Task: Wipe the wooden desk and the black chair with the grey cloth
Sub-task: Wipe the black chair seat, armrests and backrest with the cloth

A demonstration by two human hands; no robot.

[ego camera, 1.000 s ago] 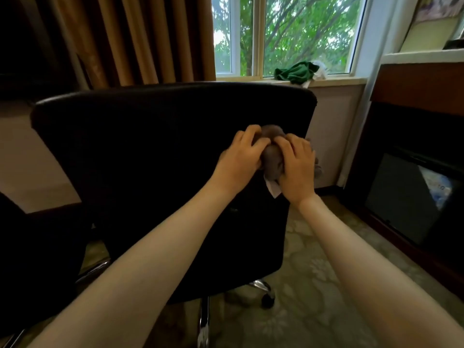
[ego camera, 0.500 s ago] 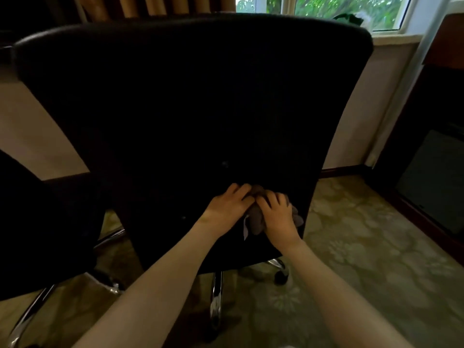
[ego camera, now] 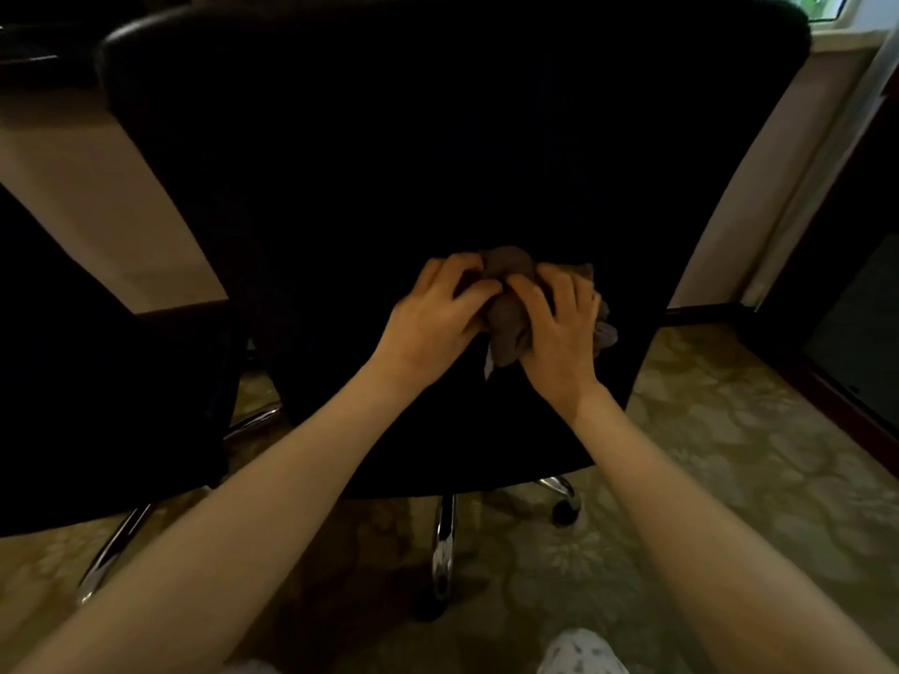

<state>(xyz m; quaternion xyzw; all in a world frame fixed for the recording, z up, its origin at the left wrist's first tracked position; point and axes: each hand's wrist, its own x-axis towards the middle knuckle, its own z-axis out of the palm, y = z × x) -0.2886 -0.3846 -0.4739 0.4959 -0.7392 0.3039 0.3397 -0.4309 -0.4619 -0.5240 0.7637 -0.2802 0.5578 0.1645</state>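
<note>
The back of the black chair (ego camera: 438, 138) fills most of the head view. A bunched grey cloth (ego camera: 508, 316) lies against the lower middle of that backrest. My left hand (ego camera: 438, 316) grips the cloth's left side with curled fingers. My right hand (ego camera: 559, 328) grips its right side, and cloth ends stick out past that hand. Both hands press the cloth onto the chair back. The wooden desk is not clearly in view.
Chrome chair legs (ego camera: 445, 542) and a castor (ego camera: 564, 510) stand on patterned green carpet (ego camera: 729, 454). A second dark chair (ego camera: 97, 381) is close on the left. Dark wooden furniture (ego camera: 856, 284) lines the right side. A window sill (ego camera: 836, 38) shows at the top right.
Both hands slid the cloth from the upper right of the backrest down to its lower part; now they are a little higher than half a second ago. My view tilted downward.
</note>
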